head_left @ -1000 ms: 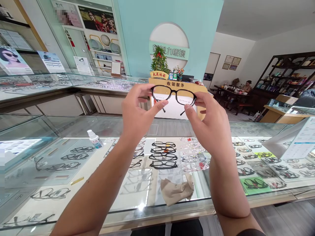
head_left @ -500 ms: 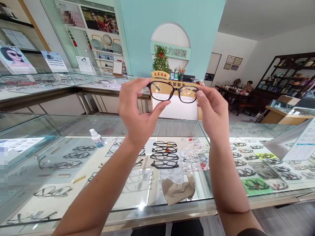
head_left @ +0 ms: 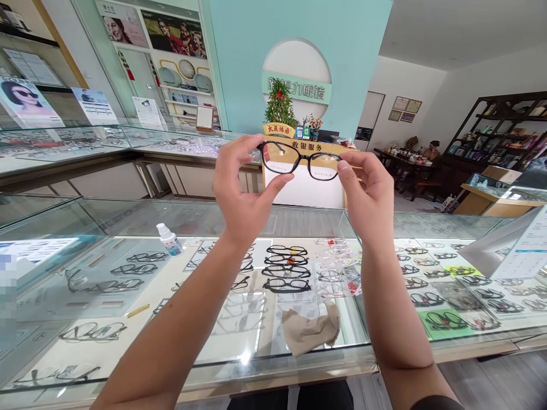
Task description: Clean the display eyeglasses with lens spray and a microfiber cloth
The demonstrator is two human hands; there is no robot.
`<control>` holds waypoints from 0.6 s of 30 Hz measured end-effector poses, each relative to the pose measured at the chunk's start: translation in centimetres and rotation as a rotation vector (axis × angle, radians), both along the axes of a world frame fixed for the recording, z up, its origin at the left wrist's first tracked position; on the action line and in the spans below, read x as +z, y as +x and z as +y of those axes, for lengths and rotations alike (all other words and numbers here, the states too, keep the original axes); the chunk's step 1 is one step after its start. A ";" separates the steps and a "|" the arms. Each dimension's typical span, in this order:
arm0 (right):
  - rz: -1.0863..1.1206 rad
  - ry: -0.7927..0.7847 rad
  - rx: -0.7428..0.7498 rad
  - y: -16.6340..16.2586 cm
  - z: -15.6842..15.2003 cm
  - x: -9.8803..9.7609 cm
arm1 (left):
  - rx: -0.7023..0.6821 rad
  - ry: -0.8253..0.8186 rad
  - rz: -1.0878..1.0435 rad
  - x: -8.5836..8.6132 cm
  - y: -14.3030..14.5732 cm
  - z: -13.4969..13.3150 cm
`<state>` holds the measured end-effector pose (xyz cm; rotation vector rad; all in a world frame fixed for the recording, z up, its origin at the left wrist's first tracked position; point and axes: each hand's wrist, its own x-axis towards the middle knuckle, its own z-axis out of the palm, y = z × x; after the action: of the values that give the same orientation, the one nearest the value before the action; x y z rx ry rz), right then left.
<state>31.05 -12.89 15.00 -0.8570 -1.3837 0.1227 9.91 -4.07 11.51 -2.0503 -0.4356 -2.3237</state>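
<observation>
A pair of black-rimmed glasses point(head_left: 302, 157) is held up above the glass counter, lenses facing me, with small print on them. My left hand point(head_left: 245, 191) grips the frame at its left end, index finger on top and thumb below the lens. At the right end, my right hand point(head_left: 367, 191) pinches the frame between thumb and fingers. Below the hands, a beige cleaning cloth point(head_left: 311, 329) lies crumpled on the counter top. A white spray bottle point(head_left: 170, 239) stands on the glass to the left of my left forearm.
The glass display counter point(head_left: 273, 360) holds rows of glasses, among them several black frames point(head_left: 286, 272). A white folded sign point(head_left: 519, 245) stands at the right. Further back are another display case point(head_left: 171, 154), a cash desk point(head_left: 307, 191) and a person point(head_left: 432, 151) at a table.
My left hand has shifted slightly right, and my right hand slightly left. The glasses have tilted a little, their right end slightly lower. The cloth and bottle stay put.
</observation>
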 end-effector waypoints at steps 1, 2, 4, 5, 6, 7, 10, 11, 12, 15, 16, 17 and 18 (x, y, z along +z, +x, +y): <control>-0.017 0.005 -0.008 -0.1 -0.1 0.0 | 0.003 -0.016 -0.010 0.0 0.0 0.6; -0.034 0.009 -0.014 -0.1 -0.1 -0.1 | 0.004 -0.034 -0.018 0.0 -0.1 1.1; -0.055 0.014 -0.017 -0.1 -0.1 -0.2 | -0.002 -0.071 -0.028 -0.2 -0.1 2.0; -0.057 0.013 -0.016 -0.1 0.0 -0.2 | -0.009 -0.089 -0.027 -0.2 -0.1 2.2; -0.056 0.011 -0.015 -0.1 0.1 -0.2 | -0.018 -0.105 -0.024 -0.3 -0.1 2.3; -0.052 0.009 -0.013 0.0 0.2 -0.3 | -0.026 -0.116 -0.017 -0.3 0.0 2.3; -0.042 0.010 -0.003 0.2 0.5 -0.3 | 0.019 -0.079 -0.030 -0.3 0.6 1.2; -0.033 0.011 0.004 0.3 0.7 -0.2 | 0.066 -0.044 -0.045 -0.3 0.8 0.7; -0.019 0.009 0.014 0.4 0.8 -0.2 | 0.124 0.001 -0.063 -0.3 1.1 0.0; 0.030 -0.033 0.078 0.8 1.4 -0.2 | 0.262 0.100 -0.075 -0.4 1.9 -1.8; 0.041 -0.054 0.107 0.9 1.5 -0.3 | 0.279 0.114 -0.070 -0.5 2.1 -2.2; 0.051 -0.076 0.135 1.0 1.6 -0.3 | 0.283 0.121 -0.067 -0.6 2.2 -2.5; 0.063 -0.093 0.158 1.1 1.7 -0.3 | 0.278 0.116 -0.067 -0.6 2.3 -2.7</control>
<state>32.11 -11.17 14.74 -0.8127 -1.3945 0.3353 12.20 -6.77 10.89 -1.7401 -0.5351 -2.2005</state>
